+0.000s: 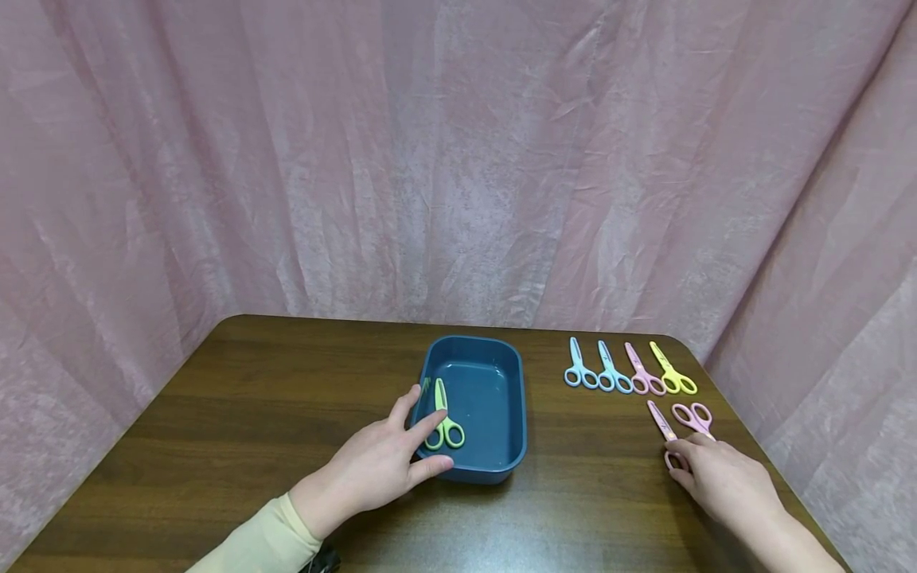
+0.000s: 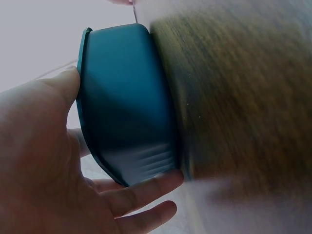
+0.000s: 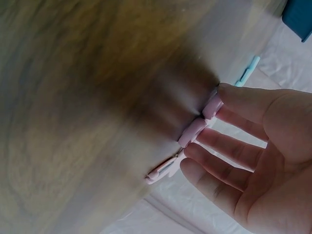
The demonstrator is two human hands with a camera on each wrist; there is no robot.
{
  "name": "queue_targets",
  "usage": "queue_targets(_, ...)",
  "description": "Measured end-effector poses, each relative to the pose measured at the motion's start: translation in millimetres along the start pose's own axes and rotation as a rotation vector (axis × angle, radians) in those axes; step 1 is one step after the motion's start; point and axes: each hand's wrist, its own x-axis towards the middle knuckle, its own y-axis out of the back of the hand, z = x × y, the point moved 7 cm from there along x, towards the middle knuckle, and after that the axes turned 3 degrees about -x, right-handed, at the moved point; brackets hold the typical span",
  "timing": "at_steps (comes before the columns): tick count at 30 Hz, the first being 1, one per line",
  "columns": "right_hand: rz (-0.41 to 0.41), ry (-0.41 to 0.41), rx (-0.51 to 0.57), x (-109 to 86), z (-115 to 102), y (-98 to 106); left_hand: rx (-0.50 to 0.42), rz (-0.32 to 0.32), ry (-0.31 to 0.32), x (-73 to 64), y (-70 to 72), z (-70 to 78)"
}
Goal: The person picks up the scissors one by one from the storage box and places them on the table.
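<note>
My left hand (image 1: 368, 465) rests at the near left corner of a blue plastic bin (image 1: 522, 414). In the left wrist view its thumb touches the bin's rim and the other fingers extend along the side wall. Green scissors (image 1: 440, 394) lie inside the bin, partly covered by a finger. At the right side of the table, my right hand (image 1: 723, 477) pinches pink scissors (image 1: 660, 419) by the handles, with the blades pointing away and low over the wood. Beside its fingers lies a second pair of pink scissors (image 1: 692, 415), handles pointing away, blades mostly hidden by the hand.
Beyond the right hand, a row holds two light blue scissors (image 1: 575, 350) (image 1: 605, 356), pink scissors (image 1: 634, 358) and yellow scissors (image 1: 664, 362). The brown wooden table (image 1: 286, 382) ends just right of them. Pink curtains (image 1: 458, 159) hang behind it and on the right.
</note>
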Motion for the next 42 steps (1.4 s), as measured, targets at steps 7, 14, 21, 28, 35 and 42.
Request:
queue_targets(7,-0.02,-0.019,0.002,0.3,3,0,0.009,0.011,-0.007,-0.1,0.1,-0.2)
queue_targets(14,-0.02,-0.015,-0.006,-0.5,4,1,0.009,0.008,-0.009,0.8,-0.5,0.0)
queue_targets(21,-0.014,-0.016,-0.008,-2.1,6,1,0.008,-0.001,-0.004,1.2,-1.4,-0.6)
queue_targets(28,0.001,-0.021,-0.003,-2.8,7,1,0.01,-0.001,0.002,0.8,-1.6,-1.1)
queue_targets(35,0.015,-0.027,-0.006,-4.2,4,2,0.018,0.004,-0.008,0.8,-1.0,-0.1)
queue_targets(42,0.056,0.005,-0.018,-1.6,-19,11,0.02,0.008,-0.007,0.0,0.3,1.4)
